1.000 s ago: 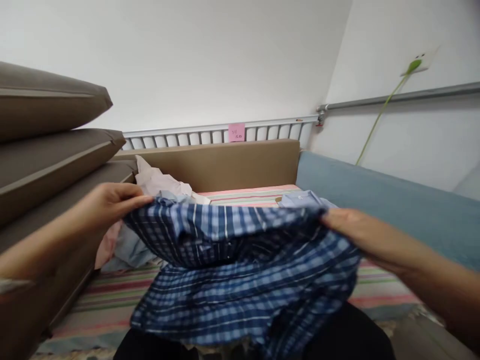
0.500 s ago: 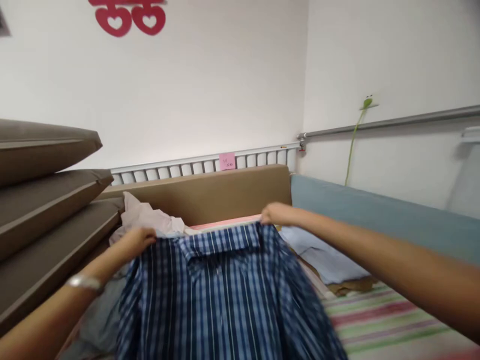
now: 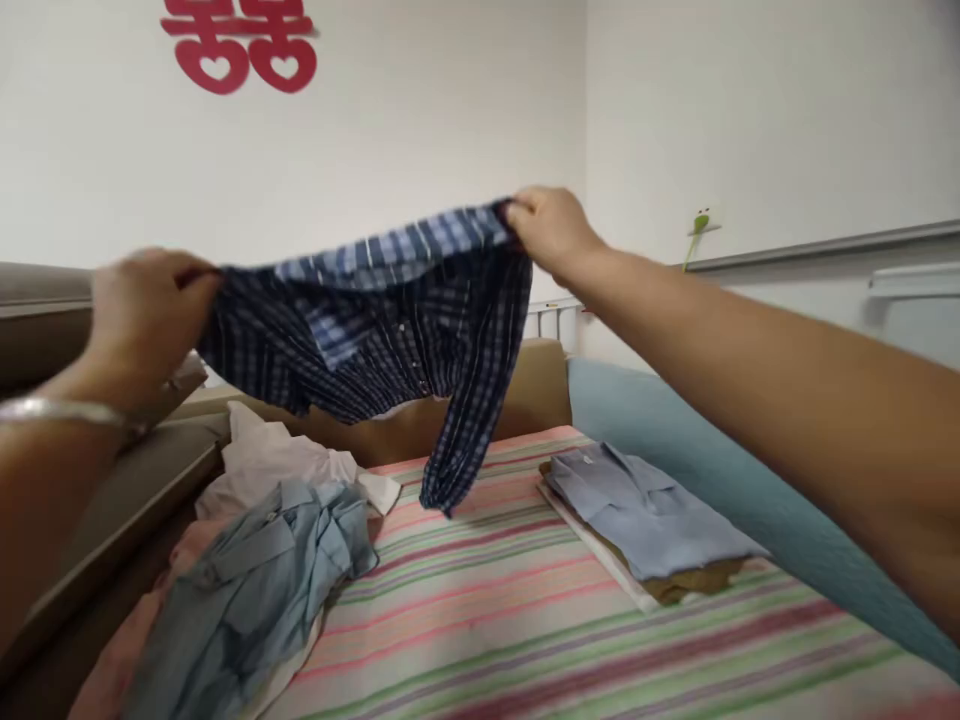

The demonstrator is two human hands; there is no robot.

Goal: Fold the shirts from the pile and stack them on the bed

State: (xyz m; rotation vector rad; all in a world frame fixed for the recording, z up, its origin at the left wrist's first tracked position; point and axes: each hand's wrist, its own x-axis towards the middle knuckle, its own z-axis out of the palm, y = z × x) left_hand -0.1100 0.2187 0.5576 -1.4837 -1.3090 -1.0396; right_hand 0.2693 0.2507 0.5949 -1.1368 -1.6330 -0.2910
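Note:
A blue plaid long-sleeved shirt (image 3: 375, 310) is stretched in the air between my two hands, swung out away from me above the bed. My left hand (image 3: 154, 315) pinches one shoulder at the left. Higher up, my right hand (image 3: 551, 230) grips the other shoulder. The collar lies along the top edge, and one sleeve (image 3: 472, 420) dangles toward the striped sheet (image 3: 465, 600). Lower left lies a loose heap with a grey-blue shirt (image 3: 262, 570) and a white garment (image 3: 281, 455). On the right rests a stack of folded clothes topped by a light blue shirt (image 3: 645, 510).
Brown cushions (image 3: 180, 450) are piled along the left side. A tan padded board (image 3: 544, 385) stands at the back and a blue padded one (image 3: 675, 430) at the right. Behind are a white radiator (image 3: 551, 320) and a green plug (image 3: 701, 222) in the wall.
Both hands have risen, lifting the plaid shirt from hanging low in front of me to a swung-out position higher up. The heap, sheet and folded stack are now more visible below.

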